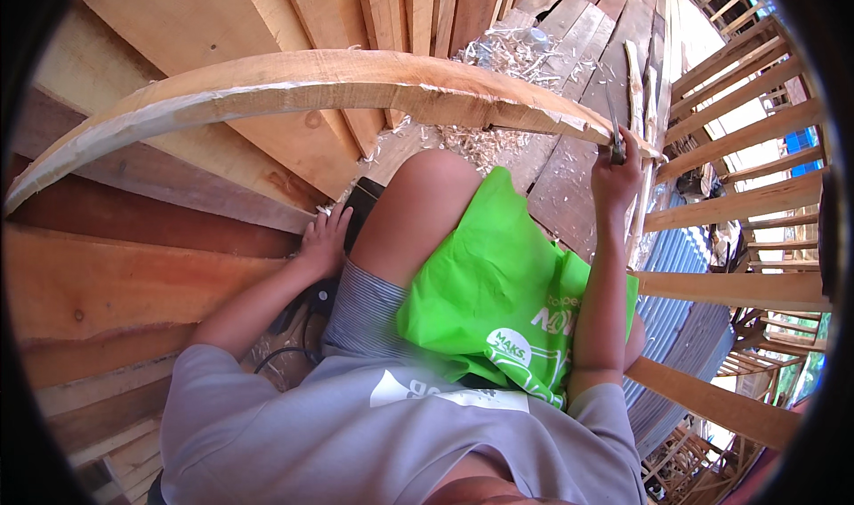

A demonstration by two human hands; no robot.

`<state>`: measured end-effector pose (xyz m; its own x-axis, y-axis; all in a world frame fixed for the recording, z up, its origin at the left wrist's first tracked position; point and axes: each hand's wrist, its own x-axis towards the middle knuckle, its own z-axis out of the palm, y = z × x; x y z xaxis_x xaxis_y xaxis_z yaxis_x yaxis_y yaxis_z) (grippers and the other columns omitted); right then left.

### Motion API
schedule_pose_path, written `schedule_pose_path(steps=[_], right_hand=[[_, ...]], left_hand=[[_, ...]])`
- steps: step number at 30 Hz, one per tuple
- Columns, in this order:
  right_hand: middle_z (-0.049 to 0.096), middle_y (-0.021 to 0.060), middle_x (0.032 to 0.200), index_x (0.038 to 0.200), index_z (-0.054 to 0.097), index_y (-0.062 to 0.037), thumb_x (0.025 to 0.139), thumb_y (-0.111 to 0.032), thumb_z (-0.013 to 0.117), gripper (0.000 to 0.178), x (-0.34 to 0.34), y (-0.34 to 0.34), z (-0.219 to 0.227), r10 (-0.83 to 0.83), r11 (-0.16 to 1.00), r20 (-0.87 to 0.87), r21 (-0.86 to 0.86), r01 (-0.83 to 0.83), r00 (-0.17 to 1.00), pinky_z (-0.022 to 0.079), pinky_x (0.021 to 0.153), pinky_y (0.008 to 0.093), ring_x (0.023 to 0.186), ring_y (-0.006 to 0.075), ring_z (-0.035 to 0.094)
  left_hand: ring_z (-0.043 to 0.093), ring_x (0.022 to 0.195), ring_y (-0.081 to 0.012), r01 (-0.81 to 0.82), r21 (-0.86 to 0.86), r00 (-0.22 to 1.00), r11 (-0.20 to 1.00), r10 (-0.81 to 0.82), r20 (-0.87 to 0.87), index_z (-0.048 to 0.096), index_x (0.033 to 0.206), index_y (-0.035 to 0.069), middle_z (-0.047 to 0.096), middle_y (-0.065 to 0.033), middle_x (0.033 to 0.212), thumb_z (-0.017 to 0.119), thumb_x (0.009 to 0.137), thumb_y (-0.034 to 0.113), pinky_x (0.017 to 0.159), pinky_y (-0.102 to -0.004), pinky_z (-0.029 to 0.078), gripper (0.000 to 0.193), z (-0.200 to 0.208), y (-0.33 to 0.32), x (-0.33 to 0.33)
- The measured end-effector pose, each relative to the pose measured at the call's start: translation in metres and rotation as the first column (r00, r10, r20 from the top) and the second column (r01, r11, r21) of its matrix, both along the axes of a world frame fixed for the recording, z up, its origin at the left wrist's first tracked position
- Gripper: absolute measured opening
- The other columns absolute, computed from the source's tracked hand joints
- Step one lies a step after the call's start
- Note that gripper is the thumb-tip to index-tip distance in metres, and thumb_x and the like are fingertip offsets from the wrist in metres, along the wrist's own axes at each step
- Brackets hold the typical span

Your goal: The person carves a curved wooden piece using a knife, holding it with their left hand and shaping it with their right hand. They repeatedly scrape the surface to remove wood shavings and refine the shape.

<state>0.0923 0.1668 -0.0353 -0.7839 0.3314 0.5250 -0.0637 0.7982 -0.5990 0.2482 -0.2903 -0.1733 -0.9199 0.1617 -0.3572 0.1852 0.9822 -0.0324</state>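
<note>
A long curved wooden beam [356,73] arches across the view in front of me, its lower edge pale and rough. At its right end my right hand [618,171] is closed around a slim bladed hand tool [615,140], whose narrow blade points away from me beside the wood. My left hand [326,238] is low at the left of my knee, fingers stretched out, next to a black tool [363,204] partly hidden by my leg. A dark cable [285,352] runs near that forearm. Over my lap lies a bright green bag-like cloth [480,282].
Tall wooden planks [116,282] lean along the left and far side. Wood shavings [507,60] litter the board floor [569,176]. To the right stands a slatted wooden railing [738,207], with blue-grey corrugated sheets [672,327] beyond it.
</note>
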Motion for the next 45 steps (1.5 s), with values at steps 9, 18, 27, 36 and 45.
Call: schedule_pose_path(steps=[9, 18, 27, 36, 45], right_hand=[[0.067, 0.0096, 0.077, 0.122, 0.064, -0.0138, 0.086, -0.013, 0.074, 0.037, -0.001, -0.004, 0.002, 0.004, 1.0, -0.004, 0.016, -0.004, 1.0, 0.049, 0.061, 0.0314, 0.065, 0.0162, 0.061], [0.067, 0.0144, 0.074, 0.121, 0.062, -0.0121, 0.087, -0.009, 0.07, 0.036, -0.006, -0.003, -0.003, 0.037, 0.996, -0.109, 0.083, -0.028, 0.993, 0.049, 0.064, 0.0358, 0.068, 0.0229, 0.066], [0.067, 0.0124, 0.076, 0.123, 0.061, -0.013, 0.087, -0.008, 0.067, 0.037, -0.009, 0.008, -0.012, 0.046, 0.997, -0.075, 0.065, -0.041, 0.996, 0.049, 0.064, 0.0354, 0.067, 0.022, 0.065], [0.067, 0.0125, 0.074, 0.124, 0.06, -0.011, 0.088, -0.01, 0.067, 0.037, -0.01, 0.005, -0.011, 0.059, 0.995, -0.101, 0.086, -0.05, 0.993, 0.05, 0.064, 0.0332, 0.067, 0.0214, 0.066], [0.068, 0.0143, 0.077, 0.128, 0.059, -0.0078, 0.086, -0.006, 0.065, 0.042, -0.011, 0.009, -0.014, 0.022, 0.998, -0.035, 0.058, -0.02, 0.999, 0.051, 0.067, 0.0343, 0.071, 0.0224, 0.068]], left_hand=[[0.035, 0.132, -0.0355, -0.081, 0.098, 0.996, 0.992, 0.076, 0.045, 0.016, 0.153, 0.006, 0.022, -0.0142, 0.155, 0.071, 0.078, 0.027, 0.104, -0.0465, 0.035, 0.095, 0.005, 0.001, 0.0], [0.032, 0.135, -0.0337, -0.184, 0.135, 0.983, 0.974, 0.183, 0.02, 0.011, 0.154, 0.005, 0.021, -0.0139, 0.156, 0.069, 0.082, 0.039, 0.108, -0.0468, 0.033, 0.099, -0.015, 0.004, -0.003], [0.029, 0.137, -0.0354, -0.246, 0.194, 0.969, 0.949, 0.237, 0.068, 0.01, 0.155, 0.009, 0.016, -0.0141, 0.158, 0.066, 0.084, 0.036, 0.11, -0.0484, 0.029, 0.094, -0.009, 0.012, -0.014], [0.03, 0.136, -0.0341, -0.14, 0.07, 0.981, 0.988, 0.128, 0.148, 0.011, 0.158, 0.021, 0.009, -0.0133, 0.161, 0.062, 0.087, 0.041, 0.108, -0.0481, 0.031, 0.089, -0.012, 0.012, -0.013], [0.039, 0.124, -0.0356, -0.103, 0.158, 0.992, 0.982, 0.114, -0.059, 0.012, 0.158, 0.019, 0.011, -0.0154, 0.161, 0.066, 0.083, 0.04, 0.1, -0.0488, 0.038, 0.094, -0.032, 0.008, -0.011]])
